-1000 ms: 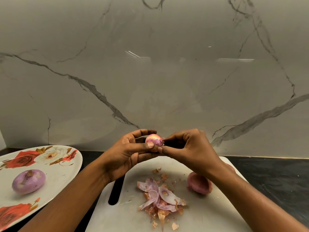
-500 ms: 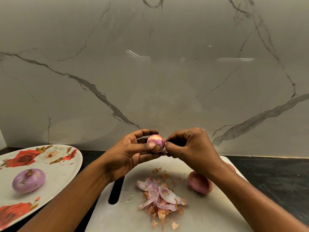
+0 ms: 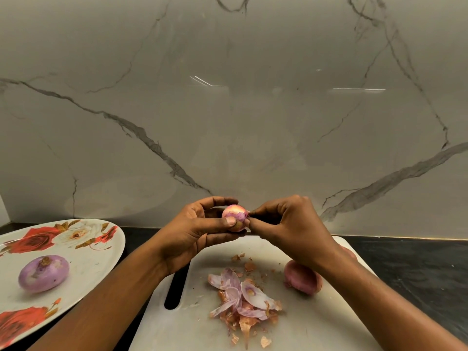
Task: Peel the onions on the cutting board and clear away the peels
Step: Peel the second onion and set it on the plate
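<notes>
My left hand (image 3: 192, 234) grips a small pink and purple onion (image 3: 234, 214) above the far edge of the white cutting board (image 3: 316, 325). My right hand (image 3: 291, 224) pinches the skin at the onion's right side with thumb and fingertips. A heap of purple and brown peels (image 3: 244, 300) lies in the middle of the board. An unpeeled reddish onion (image 3: 301, 277) rests on the board under my right wrist. Behind my right forearm a sliver of another reddish onion (image 3: 350, 252) shows.
A white oval plate with red roses (image 3: 83, 254) sits at the left and holds one peeled purple onion (image 3: 43, 273). The board lies on a dark countertop (image 3: 417, 269). A grey marble wall (image 3: 228, 110) stands close behind.
The onion has turned a little in my left hand, showing more purple. My right fingers have shifted their pinch on its right side. Both hands stay in place.
</notes>
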Demonstrator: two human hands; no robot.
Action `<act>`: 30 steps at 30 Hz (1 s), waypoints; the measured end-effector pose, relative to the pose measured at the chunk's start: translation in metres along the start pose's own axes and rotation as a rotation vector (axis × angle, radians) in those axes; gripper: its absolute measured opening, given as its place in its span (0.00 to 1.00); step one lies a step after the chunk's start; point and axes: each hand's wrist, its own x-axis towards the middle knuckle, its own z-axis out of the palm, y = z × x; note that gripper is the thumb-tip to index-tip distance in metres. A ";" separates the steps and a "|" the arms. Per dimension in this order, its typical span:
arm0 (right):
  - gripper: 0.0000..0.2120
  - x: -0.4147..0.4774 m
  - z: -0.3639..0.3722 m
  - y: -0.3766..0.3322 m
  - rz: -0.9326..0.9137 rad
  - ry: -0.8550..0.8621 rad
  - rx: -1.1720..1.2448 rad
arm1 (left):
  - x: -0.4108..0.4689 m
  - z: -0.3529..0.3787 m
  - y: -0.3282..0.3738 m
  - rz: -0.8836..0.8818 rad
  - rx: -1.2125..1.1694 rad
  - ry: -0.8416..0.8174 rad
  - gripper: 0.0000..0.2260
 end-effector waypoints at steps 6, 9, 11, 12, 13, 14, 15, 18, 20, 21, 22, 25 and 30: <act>0.06 0.001 -0.001 0.000 -0.011 -0.002 -0.018 | 0.000 0.001 0.000 -0.009 0.018 0.006 0.24; 0.05 0.000 0.000 0.000 -0.033 0.009 -0.041 | 0.000 0.003 0.000 -0.012 0.021 0.004 0.24; 0.06 -0.001 0.001 0.000 -0.039 0.012 -0.042 | 0.000 0.003 0.000 -0.013 0.027 0.011 0.24; 0.06 -0.001 0.002 0.000 -0.038 0.012 -0.042 | 0.000 0.003 0.000 -0.013 0.028 0.012 0.24; 0.07 -0.002 0.002 -0.001 -0.034 0.014 -0.041 | 0.000 0.003 0.000 -0.014 0.026 0.011 0.24; 0.07 -0.002 0.002 -0.001 -0.030 0.017 -0.040 | -0.001 0.004 0.000 -0.014 0.024 0.008 0.23; 0.07 -0.002 0.002 -0.001 -0.028 0.020 -0.042 | -0.001 0.004 0.000 -0.014 0.022 0.005 0.23; 0.07 -0.002 0.001 -0.002 -0.019 0.041 -0.044 | -0.001 0.005 0.002 -0.018 0.006 -0.005 0.23; 0.07 -0.001 0.000 -0.002 -0.008 0.073 -0.042 | -0.001 0.005 0.003 -0.017 -0.016 -0.010 0.23; 0.06 0.000 -0.001 -0.002 0.000 0.089 -0.047 | -0.001 0.005 0.003 -0.016 -0.027 -0.010 0.23; 0.05 0.001 -0.001 -0.002 0.008 0.100 -0.052 | -0.001 0.005 0.003 -0.016 -0.034 -0.012 0.23; 0.04 0.002 -0.002 0.001 0.027 0.119 -0.068 | -0.002 0.004 0.003 -0.021 -0.040 -0.039 0.22; 0.03 0.004 -0.003 0.005 0.076 0.141 -0.068 | -0.003 0.001 0.003 -0.018 -0.098 -0.100 0.25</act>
